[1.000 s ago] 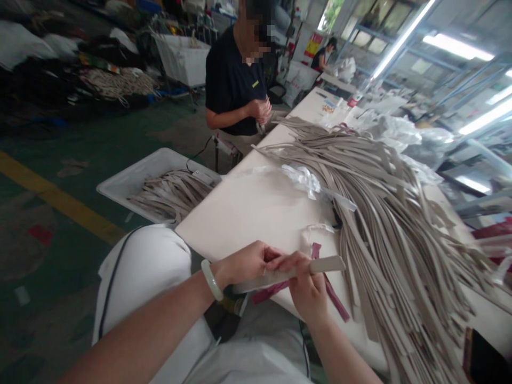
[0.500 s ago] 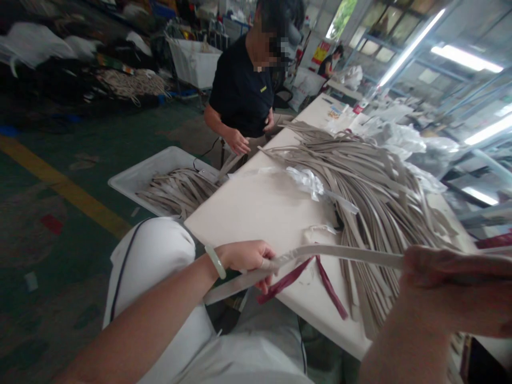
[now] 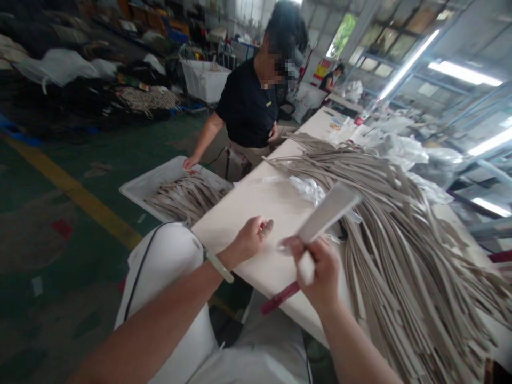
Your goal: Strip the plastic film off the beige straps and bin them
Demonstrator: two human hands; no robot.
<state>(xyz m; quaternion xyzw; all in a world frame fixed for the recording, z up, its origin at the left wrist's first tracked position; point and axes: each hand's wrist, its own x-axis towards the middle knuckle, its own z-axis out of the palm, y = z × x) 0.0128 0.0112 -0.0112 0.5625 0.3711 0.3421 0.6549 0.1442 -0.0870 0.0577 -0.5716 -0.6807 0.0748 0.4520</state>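
My right hand (image 3: 318, 269) is closed round a pale beige strip (image 3: 326, 213), which sticks up and to the right from my fist. My left hand (image 3: 250, 237), a pale bangle on its wrist, hovers over the white table (image 3: 256, 205) just left of the strip, fingers loosely curled with nothing visible in them. A dark red strip (image 3: 280, 298) lies at the table's near edge under my right hand. A large heap of beige strips (image 3: 400, 229) covers the table's right side.
A person in a black shirt (image 3: 248, 106) stands at the table's far left, one hand on a white bin (image 3: 140, 184) holding beige strips. Crumpled clear plastic (image 3: 306, 186) lies mid-table. Another person works in the distance. A yellow line (image 3: 76, 194) crosses the green floor.
My right hand has come back from the far right to in front of me with the strip, now pointing up. My left hand has let go of it. The other person's hand has reached the bin.
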